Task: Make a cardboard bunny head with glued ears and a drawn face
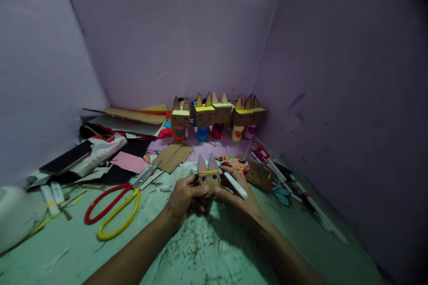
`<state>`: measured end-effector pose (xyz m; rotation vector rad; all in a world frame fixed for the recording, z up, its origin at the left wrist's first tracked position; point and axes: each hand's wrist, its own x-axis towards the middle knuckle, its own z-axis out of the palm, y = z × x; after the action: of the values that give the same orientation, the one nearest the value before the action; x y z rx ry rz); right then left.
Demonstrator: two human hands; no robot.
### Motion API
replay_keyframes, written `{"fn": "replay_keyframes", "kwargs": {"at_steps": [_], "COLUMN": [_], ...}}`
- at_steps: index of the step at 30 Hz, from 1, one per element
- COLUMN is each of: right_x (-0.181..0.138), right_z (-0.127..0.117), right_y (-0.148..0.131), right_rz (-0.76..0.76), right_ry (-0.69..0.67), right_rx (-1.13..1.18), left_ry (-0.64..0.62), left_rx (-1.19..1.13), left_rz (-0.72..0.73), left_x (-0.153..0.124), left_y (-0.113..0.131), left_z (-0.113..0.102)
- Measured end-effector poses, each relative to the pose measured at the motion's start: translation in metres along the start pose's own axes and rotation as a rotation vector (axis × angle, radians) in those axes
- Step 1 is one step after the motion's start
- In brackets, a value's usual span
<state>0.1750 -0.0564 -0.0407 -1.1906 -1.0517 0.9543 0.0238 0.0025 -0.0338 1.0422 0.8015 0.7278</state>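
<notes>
A small cardboard animal head (210, 178) with two upright pink ears edged in blue and two dark drawn eyes is held up in the middle. My left hand (182, 197) is closed on its left side, the thumb on its front. A white marker (236, 185) lies across my right hand (245, 202), held between the fingers and slanting down to the right. The right thumb also touches the head's lower right corner. My palms hide the underside of the head. A small white cap-like piece (166, 188) lies just left of my left hand.
Several finished cardboard figures (204, 118) with coloured bodies stand along the back wall. Scissors (122, 205) with red and yellow handles lie at left, near cardboard and paper scraps (127, 161). Markers (284, 178) lie along the right wall. A white rounded object (16, 216) sits far left.
</notes>
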Motion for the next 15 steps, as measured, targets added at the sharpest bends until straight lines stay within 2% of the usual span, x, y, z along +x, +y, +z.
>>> {"fn": "replay_keyframes", "kwargs": {"at_steps": [3, 9, 15], "right_x": [0.0008, 0.0015, 0.0017], "right_z": [0.0018, 0.0065, 0.0101], "right_y": [0.0021, 0.0003, 0.0003], "right_rz": [0.02, 0.12, 0.105], "right_ry": [-0.052, 0.052, 0.104], "right_rx": [0.016, 0.07, 0.104], "left_ry": [-0.014, -0.06, -0.034], "left_rx": [0.003, 0.014, 0.006], "left_rz": [0.018, 0.035, 0.014], "left_x": [0.0006, 0.0007, 0.0009], "left_y": [-0.0017, -0.0044, -0.0071], "left_z": [-0.001, -0.0027, -0.0017]}}
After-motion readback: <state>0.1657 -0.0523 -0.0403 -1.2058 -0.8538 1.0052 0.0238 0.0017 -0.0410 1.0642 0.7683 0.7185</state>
